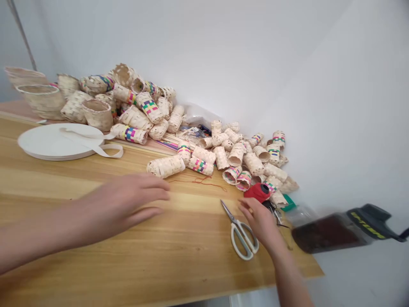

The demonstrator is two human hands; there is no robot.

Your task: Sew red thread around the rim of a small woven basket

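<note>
My left hand (140, 199) hovers over the wooden table, fingers stretched out and apart, with nothing in it. Just beyond its fingertips lies a pale woven bamboo tube basket (166, 166). My right hand (259, 217) is on the right with its fingers loosely bent, and I see nothing held in them. A red thread spool (257, 192) lies right behind that hand. Scissors (235, 221) with white-grey handles lie beside it on the left, blades pointing away. Loose red thread (200, 181) trails across the table between both hands.
Many small woven baskets (254, 163) are heaped along the wall, with bigger ones (96, 114) at the back left. A roll of white ribbon (60, 143) lies flat on the left. A dark bottle (335, 232) stands at the right end of the table (179, 260).
</note>
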